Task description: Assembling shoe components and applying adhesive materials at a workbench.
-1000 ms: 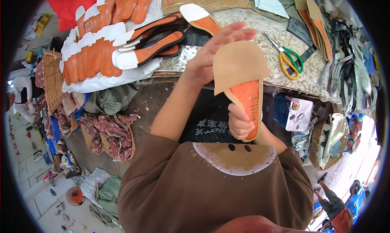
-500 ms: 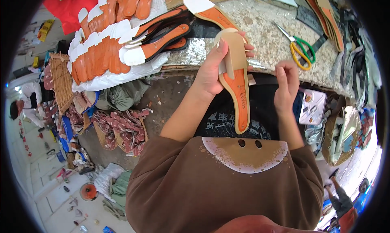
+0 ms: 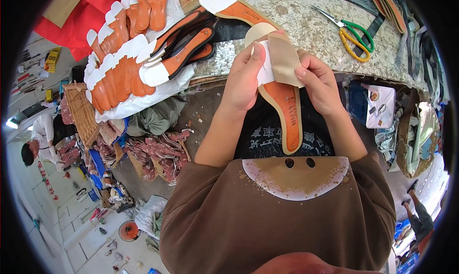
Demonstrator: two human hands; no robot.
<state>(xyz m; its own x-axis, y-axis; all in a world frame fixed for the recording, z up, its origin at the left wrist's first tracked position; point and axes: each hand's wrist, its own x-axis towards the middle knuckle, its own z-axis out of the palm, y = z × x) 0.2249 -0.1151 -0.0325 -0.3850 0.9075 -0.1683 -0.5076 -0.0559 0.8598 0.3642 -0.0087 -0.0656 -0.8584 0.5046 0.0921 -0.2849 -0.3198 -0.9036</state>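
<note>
My left hand (image 3: 245,75) grips an orange insole (image 3: 285,114) with a tan border, its narrow end hanging down over my lap. Across its wide end lies a beige lining flap (image 3: 286,60), folded partly back so a white patch (image 3: 266,66) shows beneath. My right hand (image 3: 319,80) pinches the flap's right edge between thumb and fingers. Just beyond my hands, another orange insole (image 3: 244,12) with a white toe lies on the worktable.
Rows of orange, white-tipped insoles (image 3: 124,66) cover the table's left side. Scissors (image 3: 351,35) with green and yellow handles lie at right. A pale plastic tray (image 3: 381,107) stands right of my lap. Bundles of reddish straps (image 3: 160,154) lie at left, and a person (image 3: 44,135) is farther off.
My right hand has come in from the right and taken hold of the beige flap. The flap is now opened outward to the right, baring more of the white patch.
</note>
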